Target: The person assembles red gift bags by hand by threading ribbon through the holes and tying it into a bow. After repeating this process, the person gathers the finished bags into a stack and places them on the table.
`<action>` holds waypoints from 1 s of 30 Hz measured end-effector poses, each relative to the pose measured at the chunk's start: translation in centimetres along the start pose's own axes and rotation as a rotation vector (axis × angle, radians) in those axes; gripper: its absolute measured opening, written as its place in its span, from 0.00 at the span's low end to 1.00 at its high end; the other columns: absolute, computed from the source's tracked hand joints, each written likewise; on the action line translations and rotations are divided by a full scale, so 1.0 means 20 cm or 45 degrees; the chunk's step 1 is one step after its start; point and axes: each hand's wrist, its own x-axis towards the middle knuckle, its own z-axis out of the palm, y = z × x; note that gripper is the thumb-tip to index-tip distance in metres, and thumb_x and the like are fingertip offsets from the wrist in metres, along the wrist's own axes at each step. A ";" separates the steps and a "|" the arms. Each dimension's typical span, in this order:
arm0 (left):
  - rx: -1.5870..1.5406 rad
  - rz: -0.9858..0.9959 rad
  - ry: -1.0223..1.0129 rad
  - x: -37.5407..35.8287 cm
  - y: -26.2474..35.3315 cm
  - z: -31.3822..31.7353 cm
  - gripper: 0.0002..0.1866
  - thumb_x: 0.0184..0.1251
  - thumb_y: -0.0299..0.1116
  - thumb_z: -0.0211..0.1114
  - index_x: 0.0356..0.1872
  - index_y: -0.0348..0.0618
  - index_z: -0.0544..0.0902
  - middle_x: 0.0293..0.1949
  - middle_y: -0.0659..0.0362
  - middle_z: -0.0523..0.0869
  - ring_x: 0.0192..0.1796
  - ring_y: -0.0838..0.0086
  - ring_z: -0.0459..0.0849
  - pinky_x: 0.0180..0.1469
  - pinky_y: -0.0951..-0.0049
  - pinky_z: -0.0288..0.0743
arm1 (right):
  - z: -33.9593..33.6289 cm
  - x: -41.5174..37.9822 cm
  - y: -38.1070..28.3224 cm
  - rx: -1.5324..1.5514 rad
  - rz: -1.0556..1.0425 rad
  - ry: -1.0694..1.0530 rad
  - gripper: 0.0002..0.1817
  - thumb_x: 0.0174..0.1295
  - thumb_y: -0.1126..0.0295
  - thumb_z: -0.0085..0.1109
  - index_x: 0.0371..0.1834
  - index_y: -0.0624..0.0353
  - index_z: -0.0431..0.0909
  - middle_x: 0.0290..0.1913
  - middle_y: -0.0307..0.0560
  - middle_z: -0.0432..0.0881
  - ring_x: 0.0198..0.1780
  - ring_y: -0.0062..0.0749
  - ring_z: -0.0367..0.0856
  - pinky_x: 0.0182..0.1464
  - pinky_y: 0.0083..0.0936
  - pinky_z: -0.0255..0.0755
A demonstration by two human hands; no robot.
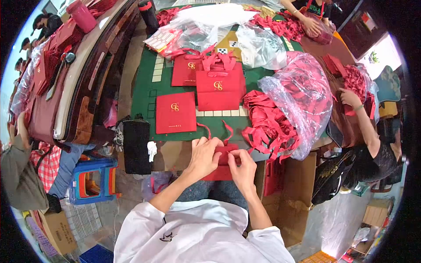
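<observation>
Both hands — left hand (204,154), right hand (242,164) — half-hide a red bag (222,166).

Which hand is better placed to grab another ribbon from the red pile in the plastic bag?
Right, probably. The right hand pinches the red bag on the side nearer the ribbon pile; the left hand lies on the far side and would have to cross over.

The person wears a loose white top with short sleeves ending above the elbows, forearms bare. A small black emblem (165,237) sits on the cloth just left of the chest's middle. Dark grey-blue trousers show below the hands; fingers without rings.
</observation>
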 end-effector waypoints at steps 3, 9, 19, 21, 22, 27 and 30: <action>-0.037 -0.016 -0.057 0.00 0.00 -0.01 0.16 0.55 0.25 0.68 0.46 0.49 0.82 0.41 0.59 0.86 0.45 0.61 0.79 0.54 0.60 0.63 | 0.00 0.01 -0.02 0.072 0.079 0.011 0.04 0.64 0.75 0.64 0.35 0.63 0.80 0.29 0.47 0.81 0.29 0.27 0.81 0.34 0.24 0.75; -0.205 -0.134 -0.148 0.00 -0.02 0.00 0.16 0.57 0.25 0.67 0.49 0.48 0.83 0.45 0.58 0.88 0.47 0.61 0.82 0.55 0.59 0.67 | -0.01 0.01 -0.01 0.132 0.096 0.024 0.04 0.63 0.75 0.65 0.34 0.63 0.80 0.29 0.45 0.82 0.27 0.24 0.80 0.34 0.23 0.75; -0.284 -0.159 -0.093 -0.01 0.02 0.01 0.13 0.59 0.24 0.66 0.46 0.46 0.84 0.39 0.57 0.89 0.45 0.61 0.83 0.50 0.59 0.69 | -0.03 0.03 -0.03 0.098 0.121 -0.018 0.06 0.60 0.73 0.66 0.33 0.61 0.78 0.30 0.47 0.83 0.29 0.35 0.83 0.34 0.30 0.76; -0.225 -0.112 -0.023 -0.03 0.05 0.01 0.13 0.59 0.24 0.66 0.45 0.47 0.85 0.37 0.58 0.89 0.44 0.62 0.83 0.51 0.60 0.67 | -0.03 0.03 -0.03 0.094 0.174 -0.040 0.06 0.60 0.74 0.66 0.33 0.61 0.78 0.30 0.47 0.82 0.29 0.36 0.83 0.33 0.31 0.76; -0.175 -0.093 0.004 -0.04 0.06 0.02 0.13 0.58 0.23 0.65 0.45 0.48 0.84 0.36 0.58 0.89 0.43 0.61 0.82 0.50 0.60 0.66 | -0.03 0.03 -0.03 0.093 0.172 -0.040 0.06 0.60 0.74 0.66 0.33 0.61 0.78 0.30 0.47 0.82 0.29 0.36 0.83 0.33 0.31 0.76; -0.180 -0.044 0.063 -0.05 0.08 0.03 0.14 0.56 0.22 0.63 0.43 0.48 0.84 0.36 0.58 0.89 0.40 0.60 0.80 0.49 0.59 0.64 | 0.02 0.02 -0.01 -0.254 -0.171 0.042 0.07 0.59 0.73 0.68 0.34 0.60 0.77 0.34 0.50 0.83 0.33 0.40 0.84 0.36 0.32 0.77; -0.087 -0.055 0.067 -0.05 0.10 0.03 0.13 0.58 0.23 0.65 0.43 0.48 0.84 0.37 0.61 0.89 0.43 0.63 0.81 0.51 0.61 0.64 | 0.00 0.03 -0.03 -0.133 -0.115 0.033 0.05 0.59 0.78 0.66 0.35 0.63 0.79 0.34 0.48 0.84 0.33 0.33 0.85 0.35 0.28 0.77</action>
